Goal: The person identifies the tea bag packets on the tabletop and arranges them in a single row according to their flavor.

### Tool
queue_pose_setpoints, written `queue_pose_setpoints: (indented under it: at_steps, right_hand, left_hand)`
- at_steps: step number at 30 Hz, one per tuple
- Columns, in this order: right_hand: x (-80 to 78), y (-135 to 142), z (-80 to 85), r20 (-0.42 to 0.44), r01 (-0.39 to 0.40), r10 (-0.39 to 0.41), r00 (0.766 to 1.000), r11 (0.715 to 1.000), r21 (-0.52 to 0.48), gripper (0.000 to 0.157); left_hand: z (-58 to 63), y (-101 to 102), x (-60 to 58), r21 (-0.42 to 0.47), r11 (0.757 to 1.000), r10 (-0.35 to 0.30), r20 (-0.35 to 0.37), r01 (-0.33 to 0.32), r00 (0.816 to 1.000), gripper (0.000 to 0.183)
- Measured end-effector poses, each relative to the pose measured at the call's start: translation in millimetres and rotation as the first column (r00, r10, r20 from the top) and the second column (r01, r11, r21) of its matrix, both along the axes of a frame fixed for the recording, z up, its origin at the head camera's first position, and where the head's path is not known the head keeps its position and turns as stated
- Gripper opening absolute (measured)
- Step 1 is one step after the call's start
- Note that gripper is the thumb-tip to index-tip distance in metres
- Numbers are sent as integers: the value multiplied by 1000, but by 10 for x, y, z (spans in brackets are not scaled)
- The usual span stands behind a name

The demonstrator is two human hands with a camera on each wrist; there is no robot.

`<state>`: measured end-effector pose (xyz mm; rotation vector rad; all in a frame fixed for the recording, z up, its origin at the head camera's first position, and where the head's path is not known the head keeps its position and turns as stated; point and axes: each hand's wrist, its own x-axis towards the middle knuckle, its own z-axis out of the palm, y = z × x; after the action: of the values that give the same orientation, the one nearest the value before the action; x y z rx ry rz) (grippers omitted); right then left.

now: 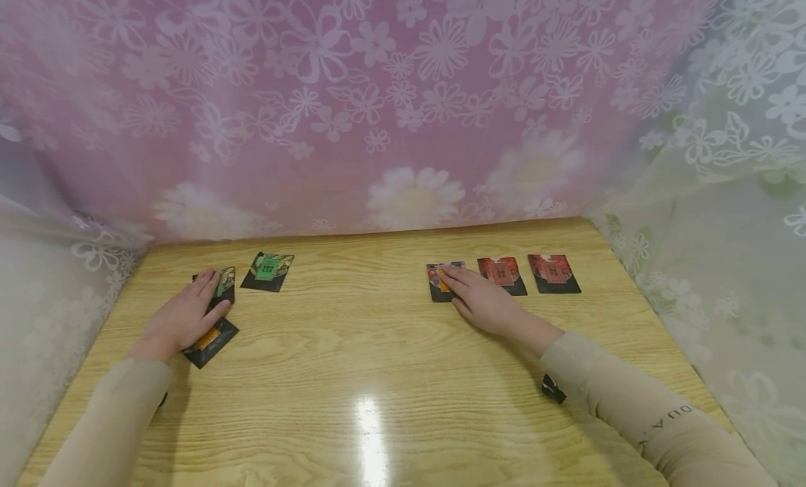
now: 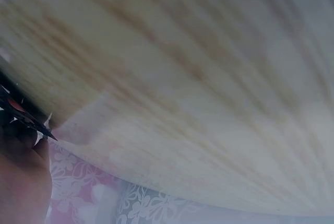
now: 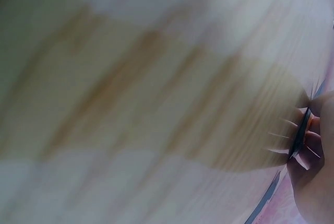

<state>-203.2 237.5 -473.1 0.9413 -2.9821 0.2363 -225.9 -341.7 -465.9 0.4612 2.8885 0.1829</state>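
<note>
My left hand (image 1: pixel 179 319) lies over a black packet with a green label (image 1: pixel 225 284) at the table's left, fingers stretched along it and thumb by its lower right edge. Just below this hand, a tilted black packet with an orange label (image 1: pixel 210 342) is partly covered by the wrist. On the right, my right hand (image 1: pixel 488 301) rests its extended fingers on a purple and black packet (image 1: pixel 441 291) with an orange label. The right wrist view shows that packet's dark edge (image 3: pixel 300 135) at the fingertips. A dark packet corner (image 2: pixel 36 122) shows beside the left fingers in the left wrist view.
Another green-labelled packet (image 1: pixel 267 271) lies right of the left hand. Two red and black packets, an inner one (image 1: pixel 504 273) and an outer one (image 1: pixel 554 273), lie beyond the right hand. Floral curtains (image 1: pixel 403 109) border the wooden table (image 1: pixel 352 347) at the back and sides.
</note>
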Motion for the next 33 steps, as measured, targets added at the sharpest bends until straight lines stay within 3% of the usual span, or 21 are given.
queue_pose_setpoints:
  at_steps: [7,14,22,33]
  right_hand:
    - [-3,2,-9,-1,0,0,1000,1000,1,58]
    - [0,10,-5,3,2,-2,1000,1000,-8,58]
    - [-10,15,-34,6,-4,4,1000,1000,-24,59]
    - [0,21,-36,0,-3,3,1000,1000,-26,59]
  left_hand:
    - [-9,-31,14,23,1000,-6,4,6,1000,88]
    - [-6,-109,98,43,998,-44,-80,47,996,82]
    - [-6,-148,408,26,997,-70,-146,75,987,80]
    - [-15,33,752,26,993,-109,-120,113,987,79]
